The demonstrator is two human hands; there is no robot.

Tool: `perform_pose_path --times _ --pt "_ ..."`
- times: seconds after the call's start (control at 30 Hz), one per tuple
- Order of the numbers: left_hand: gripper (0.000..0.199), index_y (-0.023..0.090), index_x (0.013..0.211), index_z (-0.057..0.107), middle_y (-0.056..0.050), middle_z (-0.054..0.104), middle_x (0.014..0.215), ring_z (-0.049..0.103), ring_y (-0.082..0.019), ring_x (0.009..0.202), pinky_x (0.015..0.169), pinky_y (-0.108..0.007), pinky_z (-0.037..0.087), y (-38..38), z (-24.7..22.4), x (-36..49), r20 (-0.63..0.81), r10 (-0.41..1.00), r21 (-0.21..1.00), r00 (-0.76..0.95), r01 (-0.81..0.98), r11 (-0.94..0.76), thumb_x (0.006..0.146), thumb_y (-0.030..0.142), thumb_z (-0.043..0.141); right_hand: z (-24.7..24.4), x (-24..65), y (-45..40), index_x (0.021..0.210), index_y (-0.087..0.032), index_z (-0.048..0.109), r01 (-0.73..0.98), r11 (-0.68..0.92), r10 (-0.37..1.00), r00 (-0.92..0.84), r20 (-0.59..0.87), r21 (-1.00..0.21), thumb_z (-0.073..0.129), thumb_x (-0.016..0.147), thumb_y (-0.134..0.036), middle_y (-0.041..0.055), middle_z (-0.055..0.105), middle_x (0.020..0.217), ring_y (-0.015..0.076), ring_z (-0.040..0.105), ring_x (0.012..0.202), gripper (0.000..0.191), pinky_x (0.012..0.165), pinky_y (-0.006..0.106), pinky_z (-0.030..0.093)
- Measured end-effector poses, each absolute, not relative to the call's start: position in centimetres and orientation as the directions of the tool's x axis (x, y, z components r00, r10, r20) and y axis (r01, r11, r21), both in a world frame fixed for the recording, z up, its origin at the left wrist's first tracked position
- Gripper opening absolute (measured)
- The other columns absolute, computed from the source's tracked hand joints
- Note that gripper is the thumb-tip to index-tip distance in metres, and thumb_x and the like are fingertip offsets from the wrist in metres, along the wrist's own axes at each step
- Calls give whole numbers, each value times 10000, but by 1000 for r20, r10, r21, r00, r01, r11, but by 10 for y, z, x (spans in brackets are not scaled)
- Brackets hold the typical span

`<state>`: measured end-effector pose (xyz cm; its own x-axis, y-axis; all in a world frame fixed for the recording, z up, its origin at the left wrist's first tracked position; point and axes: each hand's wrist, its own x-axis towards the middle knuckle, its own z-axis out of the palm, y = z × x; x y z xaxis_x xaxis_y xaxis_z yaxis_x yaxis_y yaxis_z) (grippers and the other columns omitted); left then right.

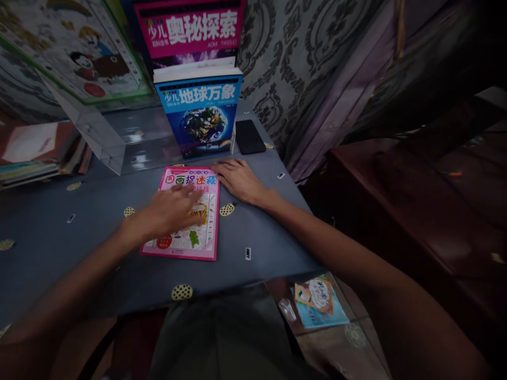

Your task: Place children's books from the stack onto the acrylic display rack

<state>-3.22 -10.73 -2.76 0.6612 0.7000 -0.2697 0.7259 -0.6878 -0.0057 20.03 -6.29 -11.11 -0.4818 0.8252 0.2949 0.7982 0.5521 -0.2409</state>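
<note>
A pink picture book [204, 240] with Chinese lettering lies flat near the front of the table. Over its cover is my left hand [172, 208], fingers stretched out and apart; whether it presses on the cover or hovers, I cannot tell. My right hand [240, 181] lies flat at the book's upper right corner, its fingertips at the edge and nothing gripped. Just behind stands a blue book [208, 119] with an Earth on its cover. A magenta-topped book [196, 31] stands behind that one.
A clear acrylic stand [99, 132] is left of the upright books, with a green-edged picture book [103, 53] behind it. A stack of books [43, 148] sits far left. A black phone-like slab [249, 137] lies at the right edge. A blue booklet [320, 303] is below the table.
</note>
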Motion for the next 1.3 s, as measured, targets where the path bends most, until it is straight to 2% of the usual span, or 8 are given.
perform_pose_path --times 0.1,0.17,0.27,0.6,0.87,1.03,1.17,1.3 --pt "823 312 1564 327 -126 288 1668 249 -391 1531 1167 -553 340 -127 -41 -58 -263 519 131 813 563 -816 873 624 647 -111 201 -64 1349 -161 589 791 555 823 -480 303 -255 390 1065 -272 136 676 1347 289 525 1325 365 1041 457 353" --pt "880 320 1599 232 -120 201 1696 147 -378 1561 1203 -580 270 -140 -51 -70 -228 493 134 840 528 -839 881 610 649 -111 201 -64 1346 -161 592 791 556 823 -480 304 -256 394 1064 -268 136 677 1343 293 524 1321 361 1035 455 350" --pt "805 302 1595 248 -117 174 1702 104 -359 1571 1221 -590 232 -153 -61 -76 -170 512 96 842 532 -842 927 564 613 -108 200 -63 1306 -153 622 805 540 832 -464 306 -246 407 1061 -271 143 690 1311 295 547 1273 346 1021 446 351" --pt "576 217 1485 463 -152 384 1619 309 -370 1513 1177 -575 346 -154 -57 -54 -144 569 15 809 577 -817 1000 525 490 -105 201 -64 1228 -157 683 798 540 827 -445 342 -268 417 1023 -171 123 742 1158 270 602 1086 336 927 408 388" --pt "405 190 1318 623 -141 603 1441 487 -323 1415 1143 -522 442 -157 -58 -54 -10 527 116 850 524 -844 1009 426 511 -108 193 -96 1197 -172 704 734 567 819 -452 353 -375 436 1020 -211 142 699 1262 290 580 1173 324 945 444 432" --pt "347 199 1269 658 -117 618 1432 498 -310 1408 1143 -547 439 -158 -57 -55 33 550 210 835 532 -820 989 378 558 -105 188 -136 1202 -168 698 577 583 813 -425 399 -572 466 1009 -211 122 735 1175 248 635 1082 304 945 426 488" --pt "337 206 1256 678 -117 624 1425 498 -311 1409 1146 -562 434 -158 -57 -55 27 567 259 823 542 -799 977 366 577 -98 189 -165 1326 -197 623 444 428 897 -314 311 -787 469 1020 -273 77 763 1063 192 693 903 351 802 340 545" --pt "322 214 1257 682 -104 635 1413 510 -297 1401 1153 -549 439 -158 -56 -55 40 563 278 825 532 -799 976 329 574 -96 193 -177 1328 -174 615 249 314 917 -328 225 -916 463 1026 -324 49 767 859 165 709 791 370 714 297 556"
